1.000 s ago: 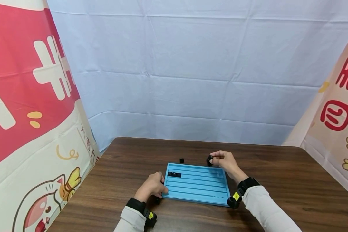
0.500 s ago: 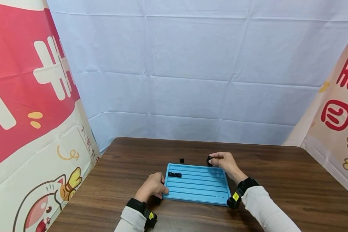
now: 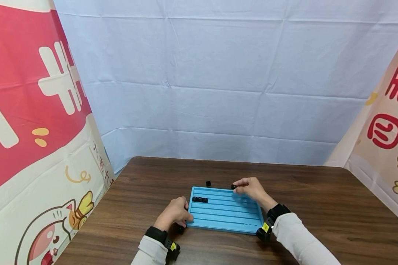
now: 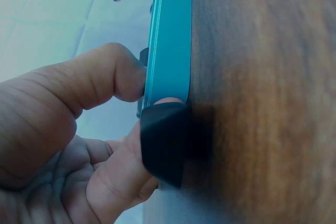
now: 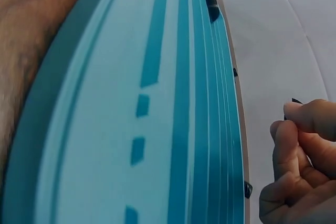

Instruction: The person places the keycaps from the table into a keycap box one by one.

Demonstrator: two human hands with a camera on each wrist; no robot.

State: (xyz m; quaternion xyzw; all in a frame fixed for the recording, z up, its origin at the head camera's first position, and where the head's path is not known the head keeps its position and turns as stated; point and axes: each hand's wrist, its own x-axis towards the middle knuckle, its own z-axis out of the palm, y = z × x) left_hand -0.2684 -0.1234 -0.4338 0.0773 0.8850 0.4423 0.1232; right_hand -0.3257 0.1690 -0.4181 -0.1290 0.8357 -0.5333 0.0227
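Observation:
A shallow blue tray with long grooves lies on the table. My left hand grips its left edge, the thumb over the rim. Over the tray's far edge, my right hand pinches a small black keycap between thumb and fingers. Several black keycaps sit side by side in a groove at the tray's left. Another loose keycap lies behind the tray. A black keycap is against the left fingers by the tray's near left corner.
The brown wooden table carries everything. Past the tray's far edge, the right wrist view shows a further black piece. A pale cloth hangs behind the table, with printed cloths at the sides.
My right hand has moved left and a little nearer, from behind the tray to over its far edge, with the keycap pinched. The left hand stays on the tray.

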